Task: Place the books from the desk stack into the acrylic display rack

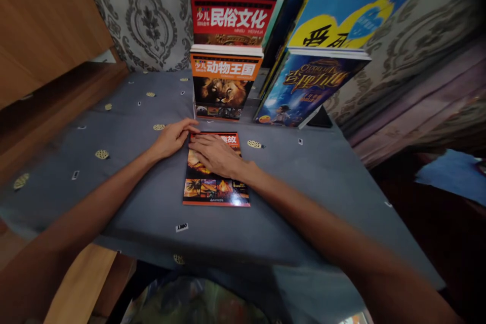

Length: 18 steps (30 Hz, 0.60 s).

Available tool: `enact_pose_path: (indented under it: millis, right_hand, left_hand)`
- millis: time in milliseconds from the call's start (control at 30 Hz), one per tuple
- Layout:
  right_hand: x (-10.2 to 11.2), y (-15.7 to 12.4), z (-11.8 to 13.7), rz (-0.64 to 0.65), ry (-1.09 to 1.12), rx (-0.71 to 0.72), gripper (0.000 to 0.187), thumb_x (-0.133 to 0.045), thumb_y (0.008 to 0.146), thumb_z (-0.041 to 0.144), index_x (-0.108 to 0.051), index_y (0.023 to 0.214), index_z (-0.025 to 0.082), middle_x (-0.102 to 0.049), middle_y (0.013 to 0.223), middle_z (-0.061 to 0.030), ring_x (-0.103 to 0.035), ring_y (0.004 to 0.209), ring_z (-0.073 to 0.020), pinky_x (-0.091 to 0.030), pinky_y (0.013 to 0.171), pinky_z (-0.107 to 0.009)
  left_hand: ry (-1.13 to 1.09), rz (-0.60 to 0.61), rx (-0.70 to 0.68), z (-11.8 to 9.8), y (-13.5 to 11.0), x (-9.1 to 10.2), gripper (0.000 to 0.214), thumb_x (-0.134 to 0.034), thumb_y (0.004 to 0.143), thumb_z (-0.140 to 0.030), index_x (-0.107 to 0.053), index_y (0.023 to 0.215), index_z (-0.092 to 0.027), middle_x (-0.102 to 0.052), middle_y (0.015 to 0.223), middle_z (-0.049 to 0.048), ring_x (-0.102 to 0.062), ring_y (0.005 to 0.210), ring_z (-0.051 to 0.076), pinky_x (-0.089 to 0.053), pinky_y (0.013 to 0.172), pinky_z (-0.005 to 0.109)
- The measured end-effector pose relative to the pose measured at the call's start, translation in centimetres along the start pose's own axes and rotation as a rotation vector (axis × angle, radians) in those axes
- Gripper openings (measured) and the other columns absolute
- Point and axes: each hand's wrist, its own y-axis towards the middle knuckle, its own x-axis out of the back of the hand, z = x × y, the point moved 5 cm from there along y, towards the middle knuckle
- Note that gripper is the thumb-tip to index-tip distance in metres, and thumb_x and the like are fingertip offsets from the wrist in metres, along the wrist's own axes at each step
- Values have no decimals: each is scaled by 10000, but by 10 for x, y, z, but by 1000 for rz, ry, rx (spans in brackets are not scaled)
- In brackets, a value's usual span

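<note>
A paperback book (216, 190) lies flat on the grey tablecloth, its cover up, with a row of small photos along the bottom and an orange edge. My right hand (216, 154) rests across the upper part of its cover, fingers stretched out to the left, hiding most of the title. At the book's top left corner is my left hand (174, 137), its fingers extended and touching or just over that corner. Neither hand grips anything.
Behind the book stand an orange book with a lion (222, 86), a red book (233, 17), a dark blue book (304, 91) and a blue and yellow book (341, 23). A dark flat object (321, 118) lies right of them. Wooden furniture (49, 20) is at left.
</note>
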Motion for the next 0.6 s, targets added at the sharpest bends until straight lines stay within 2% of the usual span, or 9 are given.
enact_pose_path:
  millis: [167, 300, 400, 600]
  right_hand:
    - [-12, -6, 25, 38, 19, 104, 343, -426, 1032, 229, -657, 1267, 130, -624, 1397, -128, -503, 1370, -249, -362, 1165, -482]
    - [-15, -25, 55, 100, 54, 215, 400, -385, 1054, 269, -592, 1349, 93, -583, 1444, -137, -451, 1421, -226, -311, 1217, -443]
    - [-14, -42, 77, 119, 67, 237, 458, -393, 1058, 334, -527, 1409, 71, -517, 1506, -146, -396, 1458, -236, -264, 1245, -439]
    - [-13, -63, 113, 143, 25, 293, 547, -396, 1052, 440, -454, 1453, 72, -449, 1554, -156, -386, 1463, -253, -279, 1242, -431]
  left_hand:
    - [11, -3, -10, 1, -2, -2, 409, -422, 884, -94, -598, 1244, -174, -778, 1094, 51, -707, 885, 160, -492, 836, 296]
    - [44, -6, -12, 0, -2, -1, 425, -425, 867, -75, -603, 1241, -175, -782, 1087, 41, -703, 912, 161, -487, 853, 294]
    - [65, -8, -15, 0, -2, -1, 424, -426, 868, -79, -604, 1240, -175, -784, 1082, 38, -700, 941, 172, -483, 876, 309]
    - [94, -10, -18, -2, -2, -1, 416, -430, 868, -94, -614, 1230, -183, -787, 1065, 33, -696, 855, 171, -488, 833, 316]
